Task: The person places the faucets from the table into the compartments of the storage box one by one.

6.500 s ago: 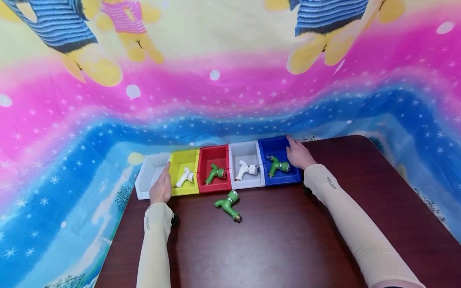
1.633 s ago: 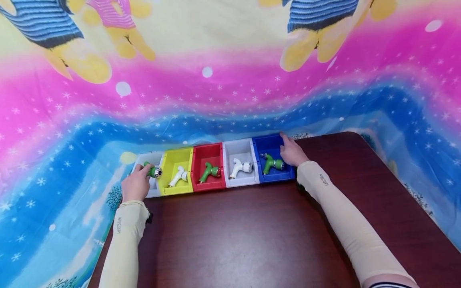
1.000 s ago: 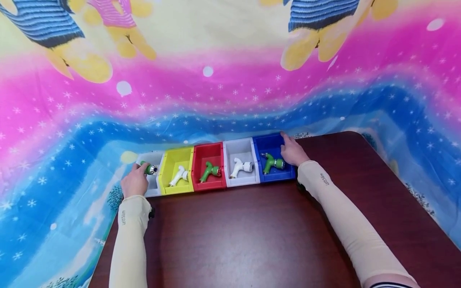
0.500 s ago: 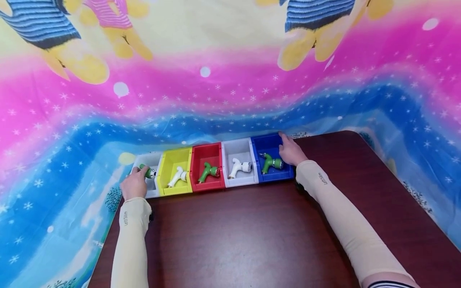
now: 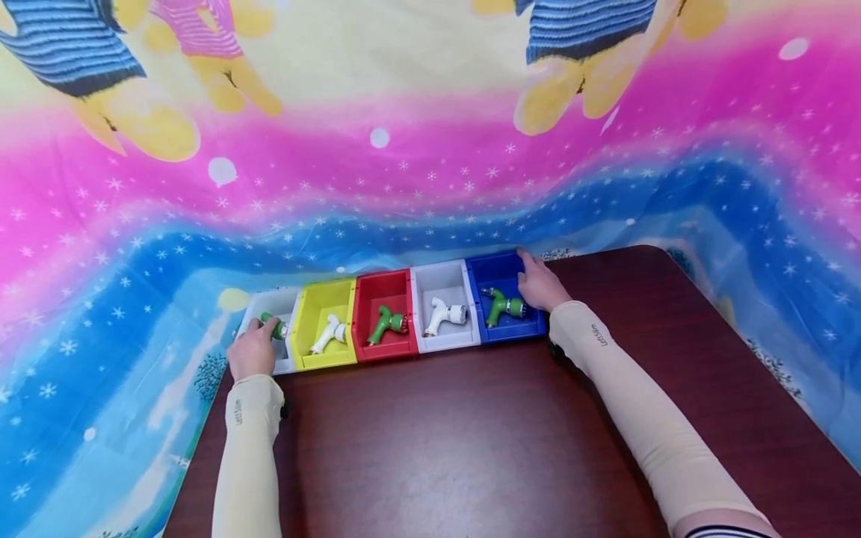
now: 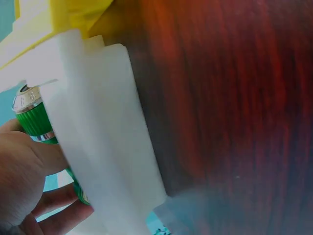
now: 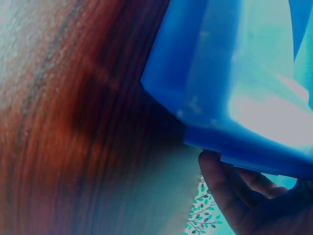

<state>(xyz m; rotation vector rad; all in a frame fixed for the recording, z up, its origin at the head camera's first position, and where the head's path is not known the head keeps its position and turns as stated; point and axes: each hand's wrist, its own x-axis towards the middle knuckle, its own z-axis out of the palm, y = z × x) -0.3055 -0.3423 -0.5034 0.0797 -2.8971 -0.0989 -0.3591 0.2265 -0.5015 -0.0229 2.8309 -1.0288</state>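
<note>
In the head view my left hand (image 5: 252,354) reaches into the white bin (image 5: 285,363) at the left end of the row. It grips a green tap (image 5: 269,320) low inside. The left wrist view shows the thumb and fingers around the tap's green-and-silver knob end (image 6: 32,111), behind the bin's front wall (image 6: 105,127). My right hand (image 5: 543,285) touches the right side of the blue bin (image 5: 498,270). In the right wrist view its fingers (image 7: 215,181) lie against that bin's outer wall. Inside the blue bin lies another green tap (image 5: 503,307).
Between the end bins stand a yellow bin (image 5: 328,297) with a white tap (image 5: 328,335), a red bin (image 5: 383,285) with a green tap (image 5: 386,325), and a second white bin (image 5: 440,278) with a white tap (image 5: 444,315). Behind the brown table (image 5: 430,448) hangs a patterned cloth (image 5: 403,179).
The green tap that lay on the table is now in my left hand, in the left white bin. Over the last second it has sunk lower there. The right hand stays at the blue bin.
</note>
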